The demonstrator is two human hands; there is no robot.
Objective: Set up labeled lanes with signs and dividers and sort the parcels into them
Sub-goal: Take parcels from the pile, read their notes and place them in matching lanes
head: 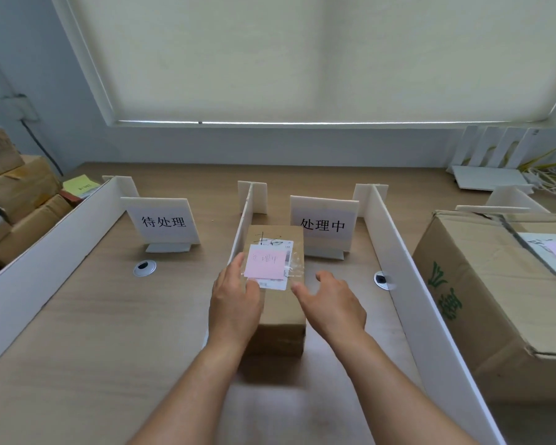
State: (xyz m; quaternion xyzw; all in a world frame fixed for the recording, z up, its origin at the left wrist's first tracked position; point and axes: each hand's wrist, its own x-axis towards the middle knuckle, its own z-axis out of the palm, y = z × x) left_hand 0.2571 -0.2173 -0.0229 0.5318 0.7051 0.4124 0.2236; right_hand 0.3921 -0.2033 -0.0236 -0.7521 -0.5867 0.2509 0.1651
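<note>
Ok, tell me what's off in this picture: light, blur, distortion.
Head view: soft, even daylight through the drawn blind, no harsh glare; wide-angle bending curves the window frame and splays the dividers; the signs read sharp, while the pink note on the parcel is slightly blurred; faint shadows under both hands.

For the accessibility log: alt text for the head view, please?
A person's left hand rests on a small brown parcel with a pink note, right hand open beside it, in the lane signed 处理中. White dividers separate it from the 待处理 lane.
</note>
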